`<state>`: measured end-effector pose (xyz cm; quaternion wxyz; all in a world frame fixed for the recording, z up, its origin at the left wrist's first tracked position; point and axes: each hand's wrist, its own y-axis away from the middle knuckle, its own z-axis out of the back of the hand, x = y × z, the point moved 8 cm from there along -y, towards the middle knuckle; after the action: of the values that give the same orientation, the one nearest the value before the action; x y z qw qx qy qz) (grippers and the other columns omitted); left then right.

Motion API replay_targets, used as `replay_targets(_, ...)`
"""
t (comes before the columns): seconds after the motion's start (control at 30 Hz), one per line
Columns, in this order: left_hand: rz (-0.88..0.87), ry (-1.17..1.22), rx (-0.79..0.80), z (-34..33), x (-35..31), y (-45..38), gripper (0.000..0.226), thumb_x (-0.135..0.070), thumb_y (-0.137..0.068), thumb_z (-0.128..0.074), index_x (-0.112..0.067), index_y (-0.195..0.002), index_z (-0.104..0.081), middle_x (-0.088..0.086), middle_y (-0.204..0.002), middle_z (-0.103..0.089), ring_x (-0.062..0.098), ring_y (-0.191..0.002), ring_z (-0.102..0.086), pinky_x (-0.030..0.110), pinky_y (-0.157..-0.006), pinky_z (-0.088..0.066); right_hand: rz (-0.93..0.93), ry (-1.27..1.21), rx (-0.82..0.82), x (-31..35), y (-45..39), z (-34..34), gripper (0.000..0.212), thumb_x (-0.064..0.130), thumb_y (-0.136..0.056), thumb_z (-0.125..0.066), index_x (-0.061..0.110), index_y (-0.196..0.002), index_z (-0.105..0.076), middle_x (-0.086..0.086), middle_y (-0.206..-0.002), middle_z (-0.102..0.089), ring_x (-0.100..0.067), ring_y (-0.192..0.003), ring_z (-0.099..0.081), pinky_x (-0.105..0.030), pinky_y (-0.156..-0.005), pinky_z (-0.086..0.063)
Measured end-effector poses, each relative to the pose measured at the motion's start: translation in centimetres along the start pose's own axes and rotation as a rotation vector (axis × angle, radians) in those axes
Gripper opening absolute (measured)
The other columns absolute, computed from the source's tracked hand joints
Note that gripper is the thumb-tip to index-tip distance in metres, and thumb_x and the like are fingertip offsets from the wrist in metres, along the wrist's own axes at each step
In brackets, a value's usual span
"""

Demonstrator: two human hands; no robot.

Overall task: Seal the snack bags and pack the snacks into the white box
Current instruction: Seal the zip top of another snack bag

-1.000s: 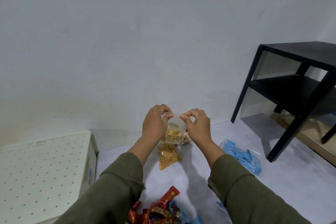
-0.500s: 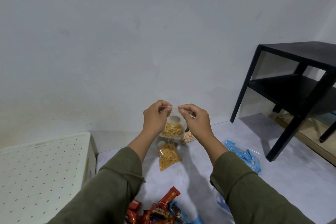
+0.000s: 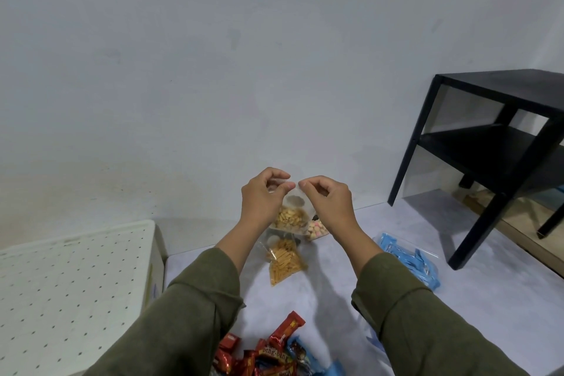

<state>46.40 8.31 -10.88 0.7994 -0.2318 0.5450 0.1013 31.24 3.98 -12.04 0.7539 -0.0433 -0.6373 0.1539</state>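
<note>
A small clear bag of tan snack pieces hangs in the air in front of me. My left hand pinches its top edge at the left, and my right hand pinches the same edge at the right, fingertips almost meeting. On the grey floor below lie a clear bag of yellow sticks and a bag of pink and white pieces, partly hidden behind my right wrist. The white box, with a perforated lid on it, stands at the left.
A pile of red wrapped bars lies near the bottom edge. A clear pack of blue wrapped snacks sits right of my right arm. A black two-shelf side table stands at the right against the white wall.
Both hands have lifted the bag higher off the floor, and their fingertips have drawn closer together along its top edge.
</note>
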Motion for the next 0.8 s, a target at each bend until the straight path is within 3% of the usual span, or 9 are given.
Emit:
replay_targets(0.07,0.01,0.016,-0.01,0.2,0.1,0.0,0.009,-0.021,-0.081,-0.07,-0.018,-0.089,-0.067,-0.005,-0.083,-0.068,0.008,-0.079,-0.065,-0.001,-0.064,-0.043,-0.007,-0.024,0.016,0.0,0.2,-0.2,0.011,0.023,-0.081,-0.071,0.013,-0.085,-0.072,0.005,-0.085,-0.072,0.003,-0.08,-0.065,-0.007,-0.071,-0.048)
replay_targets(0.17,0.015,0.031,-0.016,0.5,0.2,0.0,0.008,-0.021,-0.081,-0.071,-0.018,-0.087,-0.066,-0.001,-0.084,-0.07,0.013,-0.078,-0.068,0.001,-0.062,-0.044,-0.019,-0.028,0.015,-0.1,0.4,-0.3,0.009,0.021,-0.081,-0.071,0.014,-0.087,-0.073,0.007,-0.086,-0.072,0.008,-0.081,-0.064,-0.012,-0.069,-0.05)
replay_targets(0.4,-0.024,-0.007,-0.005,0.9,-0.1,0.1,0.007,-0.017,-0.082,-0.07,-0.019,-0.087,-0.066,-0.008,-0.088,-0.067,0.0,-0.079,-0.061,-0.002,-0.066,-0.041,-0.026,-0.037,0.009,0.1,0.7,-0.6,0.011,0.019,-0.085,-0.064,0.014,-0.084,-0.073,0.004,-0.085,-0.073,-0.002,-0.087,-0.067,-0.024,-0.075,-0.053)
replay_targets(0.53,-0.047,-0.026,-0.002,0.9,-0.1,0.2,0.008,-0.017,-0.082,-0.07,-0.02,-0.087,-0.066,-0.009,-0.09,-0.068,0.002,-0.081,-0.061,-0.001,-0.068,-0.041,0.0,-0.047,-0.005,0.4,0.9,-0.8,0.012,0.011,-0.089,-0.057,0.016,-0.092,-0.067,-0.002,-0.085,-0.072,-0.003,-0.083,-0.069,-0.016,-0.064,-0.048)
replay_targets(0.63,-0.047,-0.036,0.001,0.9,0.0,0.3,0.008,-0.017,-0.082,-0.07,-0.022,-0.087,-0.065,-0.009,-0.09,-0.068,0.006,-0.084,-0.063,0.004,-0.068,-0.043,0.044,-0.001,0.002,0.8,0.9,-1.1,0.017,0.008,-0.09,-0.052,0.022,-0.091,-0.062,-0.002,-0.081,-0.071,-0.001,-0.079,-0.068,-0.011,-0.064,-0.046)
replay_targets(0.8,-0.052,-0.03,0.017,0.9,0.0,0.3,0.008,-0.016,-0.083,-0.069,-0.023,-0.087,-0.065,-0.012,-0.089,-0.067,0.005,-0.084,-0.063,0.003,-0.069,-0.043,0.054,0.029,0.008,0.8,0.9,-1.3,0.031,-0.001,-0.09,-0.044,0.017,-0.085,-0.068,0.003,-0.082,-0.069,0.001,-0.078,-0.066,-0.009,-0.065,-0.047)
